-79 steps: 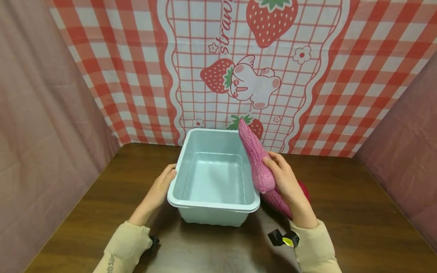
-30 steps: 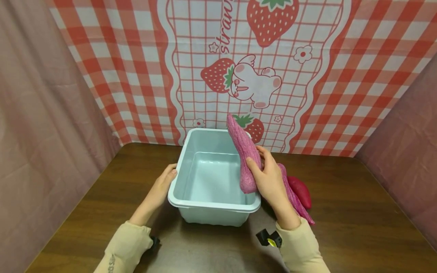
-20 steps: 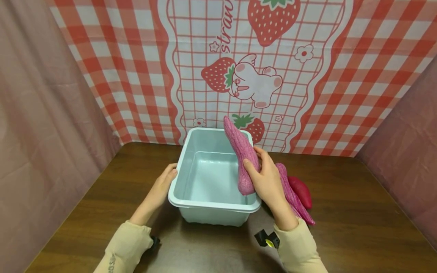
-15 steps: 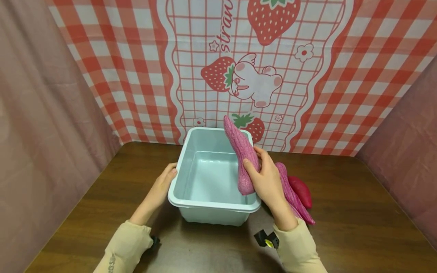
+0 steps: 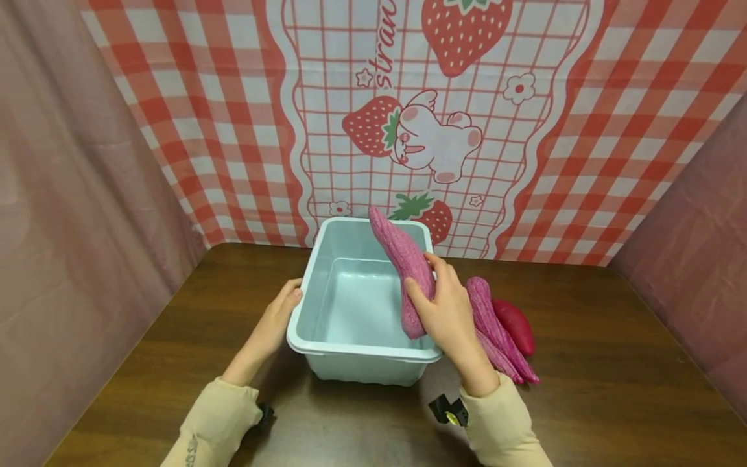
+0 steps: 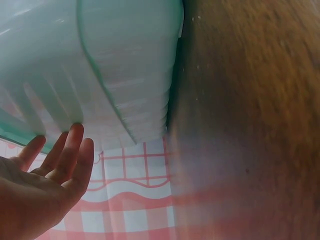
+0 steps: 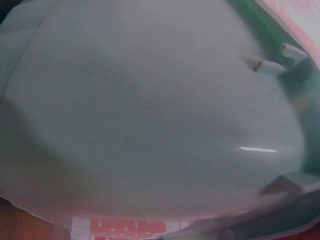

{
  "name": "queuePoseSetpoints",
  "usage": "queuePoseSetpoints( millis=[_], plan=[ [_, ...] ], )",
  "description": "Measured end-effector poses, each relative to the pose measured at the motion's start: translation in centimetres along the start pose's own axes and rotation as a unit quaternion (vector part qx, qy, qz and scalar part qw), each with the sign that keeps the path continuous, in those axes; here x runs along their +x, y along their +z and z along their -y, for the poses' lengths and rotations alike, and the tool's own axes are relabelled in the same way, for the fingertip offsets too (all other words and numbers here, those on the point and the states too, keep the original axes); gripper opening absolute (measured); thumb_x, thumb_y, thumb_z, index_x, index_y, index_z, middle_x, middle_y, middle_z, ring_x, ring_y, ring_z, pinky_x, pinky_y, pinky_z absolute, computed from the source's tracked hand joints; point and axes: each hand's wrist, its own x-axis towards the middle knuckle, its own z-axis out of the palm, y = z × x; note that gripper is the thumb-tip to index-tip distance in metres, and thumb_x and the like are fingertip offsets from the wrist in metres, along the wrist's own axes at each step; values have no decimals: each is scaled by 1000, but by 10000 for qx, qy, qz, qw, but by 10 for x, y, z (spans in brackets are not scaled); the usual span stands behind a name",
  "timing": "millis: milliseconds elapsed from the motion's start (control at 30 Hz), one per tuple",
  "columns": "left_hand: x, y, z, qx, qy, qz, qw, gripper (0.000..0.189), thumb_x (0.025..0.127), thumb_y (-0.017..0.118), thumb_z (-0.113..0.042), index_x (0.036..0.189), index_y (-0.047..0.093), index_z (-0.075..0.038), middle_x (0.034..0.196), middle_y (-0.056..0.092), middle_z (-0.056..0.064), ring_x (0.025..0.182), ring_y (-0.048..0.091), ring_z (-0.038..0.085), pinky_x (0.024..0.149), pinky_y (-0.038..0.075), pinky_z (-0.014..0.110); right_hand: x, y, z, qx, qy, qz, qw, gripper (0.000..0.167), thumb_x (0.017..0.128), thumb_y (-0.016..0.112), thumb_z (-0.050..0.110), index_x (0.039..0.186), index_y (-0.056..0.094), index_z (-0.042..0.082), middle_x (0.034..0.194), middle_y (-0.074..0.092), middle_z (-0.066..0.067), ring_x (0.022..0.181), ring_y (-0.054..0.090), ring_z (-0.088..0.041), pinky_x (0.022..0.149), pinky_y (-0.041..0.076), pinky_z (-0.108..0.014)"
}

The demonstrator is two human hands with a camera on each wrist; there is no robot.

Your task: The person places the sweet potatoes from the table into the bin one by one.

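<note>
your right hand (image 5: 448, 312) has its fingers curled round a pink vegetable (image 5: 405, 254) over the tub (image 5: 364, 368), mid-frame; your left hand (image 5: 275, 319), fingers loosely spread, touches the tub's left side.

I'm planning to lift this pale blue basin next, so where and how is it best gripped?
The basin is probably best held by its rim, midway along the left and right sides, coming from outside and hooking underneath, since the rim overhangs the walls. The left hand is at the left side; the right hand holds a pink vegetable, so would need freeing first.
</note>
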Motion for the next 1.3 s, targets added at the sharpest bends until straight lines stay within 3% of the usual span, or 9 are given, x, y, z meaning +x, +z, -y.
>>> queuePoseSetpoints(
  millis=[367, 667, 1300],
  plan=[
    [0, -1, 1, -17, 46, -6, 10000, 38, 98, 32, -30, 126, 45, -8, 112, 56, 18, 94, 53, 20, 81, 43, 28, 0, 2, 5, -544, -250, 244, 9979, 59, 85, 54, 42, 133, 41, 9, 120, 52, -14, 100, 53, -29, 87, 35, -48],
    [-1, -2, 1, -205, -28, 15, 9998, 39, 98, 32, -31, 127, 44, -8, 115, 54, 19, 98, 52, 26, 81, 43, 30, 0, 7, 8, -893, -391, 436, 9943, 57, 84, 55, 42, 131, 44, 11, 119, 52, -12, 104, 52, -28, 89, 31, -46],
    [0, 0, 1, -102, -42, -16, 9999, 39, 98, 31, -31, 127, 45, -8, 114, 55, 18, 98, 52, 23, 83, 42, 31, 0, 6, 9, -1361, -532, 705, 9868, 57, 83, 56, 43, 129, 46, 11, 121, 54, -12, 108, 51, -25, 88, 29, -45]
  ],
)
